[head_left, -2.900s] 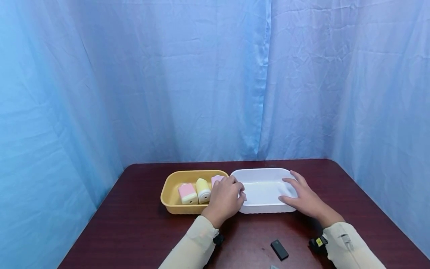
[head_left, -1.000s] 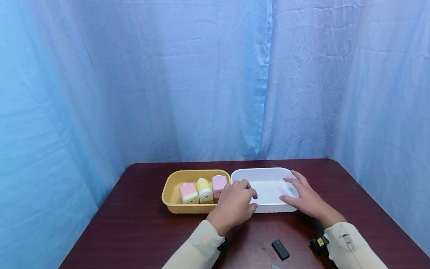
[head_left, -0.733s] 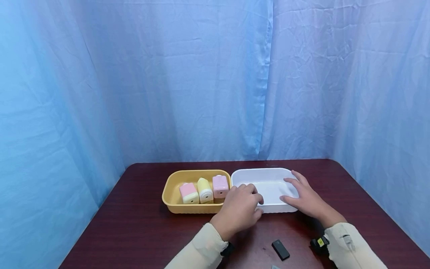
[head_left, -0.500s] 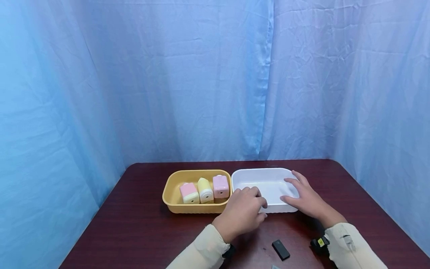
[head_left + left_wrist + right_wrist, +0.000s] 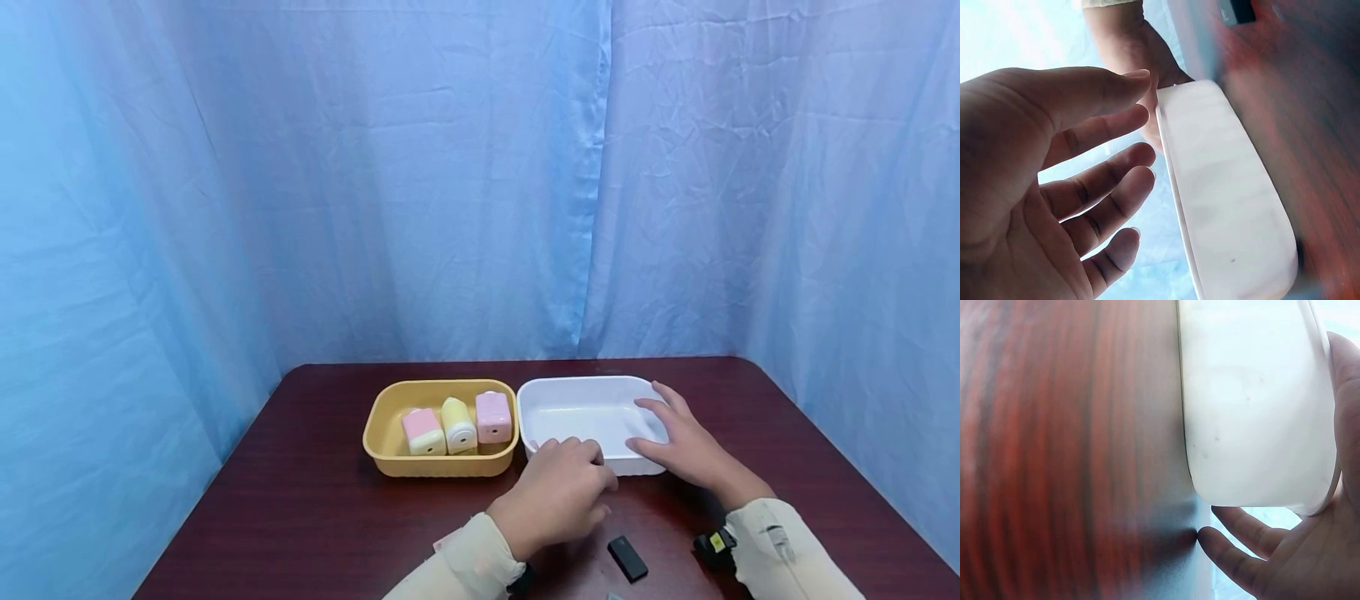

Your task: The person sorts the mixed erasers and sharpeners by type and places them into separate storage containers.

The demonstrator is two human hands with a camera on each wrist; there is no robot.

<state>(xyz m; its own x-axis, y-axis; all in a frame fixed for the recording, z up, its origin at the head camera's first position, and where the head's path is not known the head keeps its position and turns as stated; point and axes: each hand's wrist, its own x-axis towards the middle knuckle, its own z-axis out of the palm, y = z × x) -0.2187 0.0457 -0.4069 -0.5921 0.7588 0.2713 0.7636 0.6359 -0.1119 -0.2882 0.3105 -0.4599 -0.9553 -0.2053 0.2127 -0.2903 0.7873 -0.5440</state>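
My left hand [image 5: 557,493] hovers in front of the near left side of a white plastic bin [image 5: 588,389], over the dark table. In the left wrist view its fingers [image 5: 1110,175] are loosely bent, with nothing between them and the thumb. My right hand [image 5: 690,443] holds the bin's right end, thumb and forefinger over the rim. The right wrist view shows other fingers [image 5: 1235,550] beyond the end wall. Left of it, a yellow bin [image 5: 442,467] holds a pink-and-cream block [image 5: 423,431], a yellow pencil-shaped block [image 5: 458,425] and a lilac block [image 5: 492,417], each with a small dark hole.
A small black box [image 5: 627,558] lies on the dark red table [image 5: 315,533], between my forearms. Light blue curtains [image 5: 450,183] hang behind and along both sides of the table.
My left hand has drawn away from the yellow bin, moving right and nearer to me, which uncovers the lilac block. My right hand keeps its place on the white bin.
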